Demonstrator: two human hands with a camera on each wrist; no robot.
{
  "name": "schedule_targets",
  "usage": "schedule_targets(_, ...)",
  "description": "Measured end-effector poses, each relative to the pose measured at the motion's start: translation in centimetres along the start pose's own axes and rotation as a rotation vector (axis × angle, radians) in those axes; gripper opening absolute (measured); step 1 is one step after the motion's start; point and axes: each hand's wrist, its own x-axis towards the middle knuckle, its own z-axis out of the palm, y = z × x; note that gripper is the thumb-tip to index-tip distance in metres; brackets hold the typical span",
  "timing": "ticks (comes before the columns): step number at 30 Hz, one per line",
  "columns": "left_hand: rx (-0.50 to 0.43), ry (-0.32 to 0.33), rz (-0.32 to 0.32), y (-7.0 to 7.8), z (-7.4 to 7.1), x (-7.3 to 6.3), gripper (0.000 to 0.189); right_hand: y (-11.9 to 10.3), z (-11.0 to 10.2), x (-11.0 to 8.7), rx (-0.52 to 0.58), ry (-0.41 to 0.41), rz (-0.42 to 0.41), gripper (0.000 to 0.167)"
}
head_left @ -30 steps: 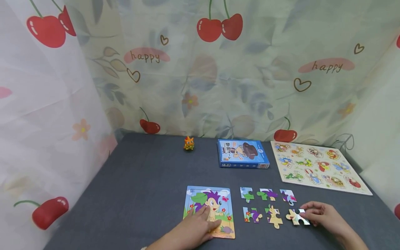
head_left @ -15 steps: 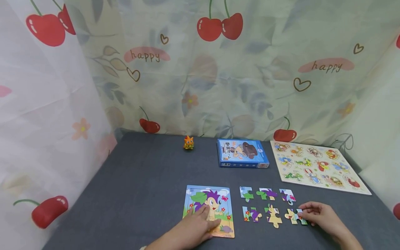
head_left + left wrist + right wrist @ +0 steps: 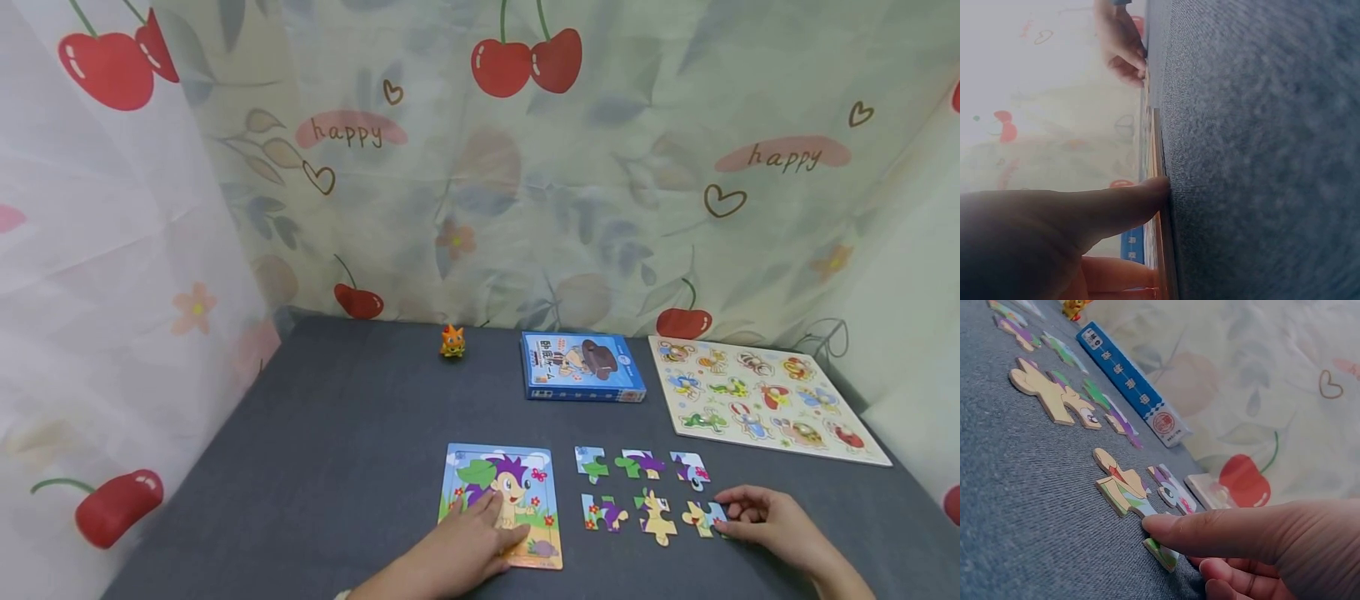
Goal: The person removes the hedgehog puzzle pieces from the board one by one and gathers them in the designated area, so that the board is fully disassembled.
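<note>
My left hand (image 3: 472, 542) lies with extended fingers on a framed puzzle board (image 3: 543, 500) showing a purple-haired hedgehog. In the left wrist view its thumb (image 3: 1141, 194) rests along the board's edge. To the right, several loose puzzle pieces lie in two rows. My right hand (image 3: 772, 521) holds the right end of the bottom-right puzzle piece (image 3: 697, 518) between thumb and fingers. In the right wrist view the thumb tip (image 3: 1160, 524) covers part of that piece, which is flat on the cloth. Beside it sit the butterfly piece (image 3: 688, 471) and a tan body piece (image 3: 658, 521).
A blue game box (image 3: 585, 367) lies behind the loose pieces. At the right is a wooden insect puzzle board (image 3: 765, 400), and a small orange toy figure (image 3: 453, 342) stands at the back. A patterned curtain (image 3: 420, 192) closes off the table's (image 3: 337, 433) rear.
The bottom-right puzzle piece went from tilted to flat and shifted slightly left. My right thumb and index finger have spread a little apart. The left hand has stayed on the board.
</note>
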Motion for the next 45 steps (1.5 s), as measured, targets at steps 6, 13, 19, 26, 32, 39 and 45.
schedule_targets(6,0.029,0.045,0.029,-0.1,-0.1,-0.4,0.04,0.0,0.2,0.1,-0.016,0.016,-0.018,0.047)
schedule_targets(13,0.019,0.036,0.043,-0.5,-0.3,-0.7,0.039,-0.1,0.6,0.1,-0.012,0.025,-0.054,0.046)
schedule_targets(19,0.043,0.09,0.083,-1.3,-1.1,-1.5,0.038,-0.1,0.6,0.3,-0.035,0.038,-0.017,0.046)
schedule_targets(26,-0.092,0.053,-0.033,-3.0,-2.0,-2.1,0.042,-0.5,0.5,0.1,-0.042,0.031,-0.001,0.047)
schedule_targets(32,-0.211,0.021,-0.113,-5.1,-2.4,-2.6,0.055,-2.3,0.2,-0.3,-0.069,0.063,0.002,0.049)
schedule_targets(39,-0.33,-0.014,-0.141,-6.6,-2.0,-2.5,0.076,-5.7,1.3,0.8,-0.066,0.032,-0.074,0.052)
schedule_targets(45,-0.349,-0.032,-0.127,-7.1,-1.5,-2.3,0.085,-8.8,3.3,2.4,-0.072,-0.035,-0.182,0.05)
